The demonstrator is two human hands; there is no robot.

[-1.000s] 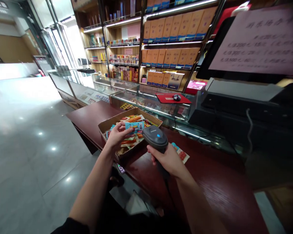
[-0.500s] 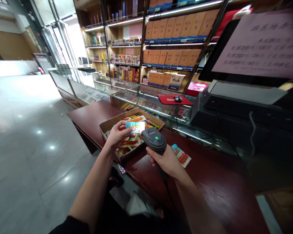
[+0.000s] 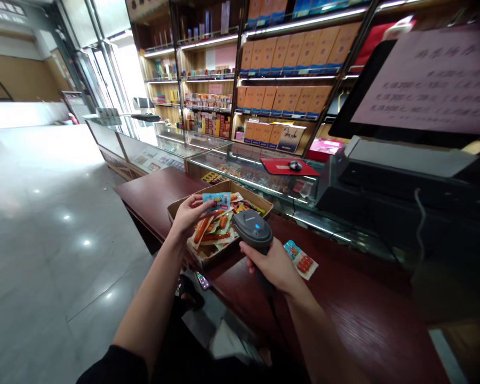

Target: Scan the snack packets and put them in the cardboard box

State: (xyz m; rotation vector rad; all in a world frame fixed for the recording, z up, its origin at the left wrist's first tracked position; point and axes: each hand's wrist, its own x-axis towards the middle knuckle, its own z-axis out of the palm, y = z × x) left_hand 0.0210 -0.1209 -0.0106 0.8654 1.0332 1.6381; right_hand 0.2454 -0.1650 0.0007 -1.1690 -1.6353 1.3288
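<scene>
The left hand (image 3: 189,214) held a blue packet (image 3: 221,201) over a box (image 3: 216,256) of snacks (image 3: 214,237). The right hand (image 3: 277,264) gripped a black scanner (image 3: 253,228) above the red-brown counter (image 3: 352,304).

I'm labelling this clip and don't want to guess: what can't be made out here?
In the head view:
- Scanner: its grip is largely hidden by the right hand, and its front faces away.
- Held packet: one end is covered by the left hand; its print is too small.
- Box: its bottom is mostly hidden under piled packets.
- Sign: blurred, cut off by the right edge.
</scene>
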